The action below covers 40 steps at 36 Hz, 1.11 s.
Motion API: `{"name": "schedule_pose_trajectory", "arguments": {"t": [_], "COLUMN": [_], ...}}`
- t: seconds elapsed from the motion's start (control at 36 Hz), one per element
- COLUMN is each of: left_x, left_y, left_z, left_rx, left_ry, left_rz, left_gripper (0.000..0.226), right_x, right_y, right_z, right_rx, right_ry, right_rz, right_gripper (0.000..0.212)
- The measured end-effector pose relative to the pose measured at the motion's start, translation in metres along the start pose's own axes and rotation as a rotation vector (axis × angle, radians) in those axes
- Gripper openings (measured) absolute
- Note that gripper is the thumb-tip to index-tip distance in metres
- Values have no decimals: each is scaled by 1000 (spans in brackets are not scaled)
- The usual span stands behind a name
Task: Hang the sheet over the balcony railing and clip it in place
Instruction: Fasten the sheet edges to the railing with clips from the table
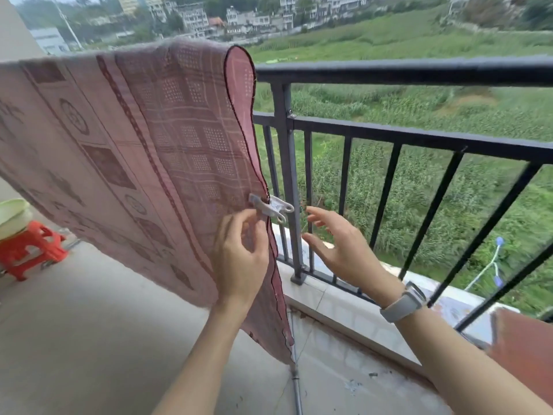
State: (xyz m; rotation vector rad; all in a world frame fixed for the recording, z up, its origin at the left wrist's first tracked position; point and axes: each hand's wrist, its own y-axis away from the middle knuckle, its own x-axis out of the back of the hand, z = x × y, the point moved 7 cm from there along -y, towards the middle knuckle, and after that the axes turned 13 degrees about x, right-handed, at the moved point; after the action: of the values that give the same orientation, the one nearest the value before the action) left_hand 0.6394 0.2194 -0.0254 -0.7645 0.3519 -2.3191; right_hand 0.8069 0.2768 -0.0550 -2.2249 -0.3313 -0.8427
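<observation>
The pink patterned cotton sheet (143,145) hangs over the dark metal balcony railing (389,71), its hemmed side edge beside the railing's thick post. A pale grey plastic clip (270,206) bites that edge, beside the post. The left hand (239,259) pinches the cloth just below the clip; the right hand (338,247) hovers with its grip wide, holding nothing (fingers spread near the post). To do this well, I would hold the layers taut and flat, then test that the clip grips both.
</observation>
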Motion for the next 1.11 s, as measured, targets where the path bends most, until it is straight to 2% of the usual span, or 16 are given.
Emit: {"name": "schedule_pose_trajectory", "arguments": {"t": [0.06, 0.14, 0.19, 0.28, 0.42, 0.5, 0.61, 0.72, 0.86, 0.97, 1.03, 1.11], "left_x": [-19, -58, -92, -151, -223, -244, -257, -269, -275, -276, -278, -281], "left_y": [24, 63, 95, 160, 285, 357, 441, 497, 532, 530, 524, 510], "left_z": [-25, -50, -60, -70, -59, -52, -42, -50, -76, -76, -70, -59], "left_rx": [32, 37, 4, -37, -229, -379, -632, -799, -952, -1016, -980, -842], "left_ry": [-27, -81, -166, -339, -458, -482, -488, -575, -771, -817, -807, -784], "left_rz": [-51, -212, -367, -704, -1148, -1349, -1568, -1717, -1833, -1809, -1828, -1845], "left_gripper": [18, 25, 31, 43, 55, 53, 54, 66, 76, 73, 70, 65], "right_x": [-6, -13, -17, -19, -8, 12, 37, 58, 73, 77, 77, 77], "right_y": [28, 80, 124, 203, 355, 451, 551, 616, 650, 655, 652, 629], "right_z": [14, 38, 55, 77, 88, 75, 45, 26, 35, 50, 58, 72], "right_rx": [-71, -196, -301, -529, -952, -1240, -1575, -1817, -1873, -1877, -1873, -1780], "right_ry": [9, 84, 140, 190, 256, 339, 467, 601, 684, 703, 703, 695], "right_rz": [31, 45, 29, 0, 27, 125, 204, 163, 34, -45, -59, 20], "right_gripper": [45, 38, 34, 29, 28, 28, 31, 40, 44, 35, 29, 27]}}
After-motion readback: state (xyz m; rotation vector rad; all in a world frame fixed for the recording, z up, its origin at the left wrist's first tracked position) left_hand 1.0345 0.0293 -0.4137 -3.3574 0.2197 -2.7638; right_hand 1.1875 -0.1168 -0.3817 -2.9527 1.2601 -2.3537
